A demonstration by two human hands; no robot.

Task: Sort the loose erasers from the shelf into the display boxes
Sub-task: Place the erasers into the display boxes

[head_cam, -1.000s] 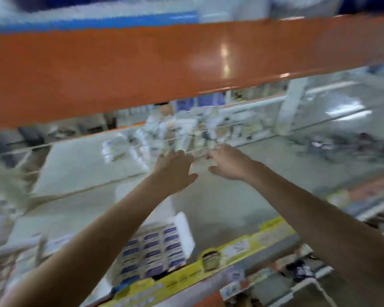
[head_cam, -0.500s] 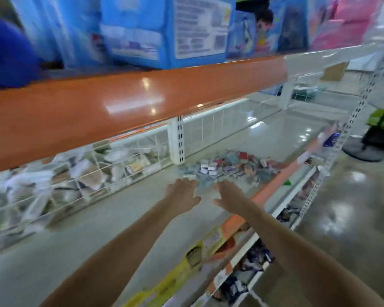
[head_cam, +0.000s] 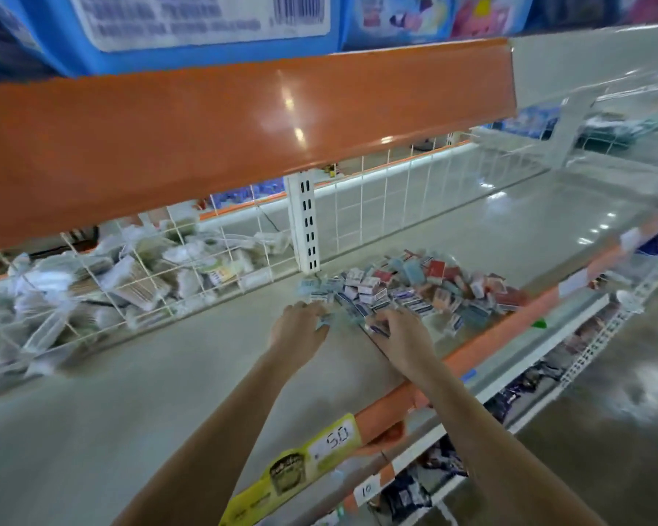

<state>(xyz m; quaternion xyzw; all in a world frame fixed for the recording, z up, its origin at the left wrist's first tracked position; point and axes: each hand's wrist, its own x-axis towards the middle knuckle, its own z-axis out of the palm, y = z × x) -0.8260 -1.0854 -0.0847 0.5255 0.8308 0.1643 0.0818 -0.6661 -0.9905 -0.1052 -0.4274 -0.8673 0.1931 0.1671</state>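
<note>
A single head-worn camera looks forward and steeply down, close over the pale grey metal shelf (head_cam: 168, 392); the glossy orange upper shelf edge (head_cam: 206, 138) crosses the frame's upper half, with both forearms entering from the bottom.

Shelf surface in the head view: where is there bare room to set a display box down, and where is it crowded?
Bare: the wide stretch of shelf left of both hands, between the wire divider and the orange front edge, and the far right end beyond the eraser pile. Crowded: the pile itself, where the left hand and right hand are working, and the bagged goods behind the divider.
</note>
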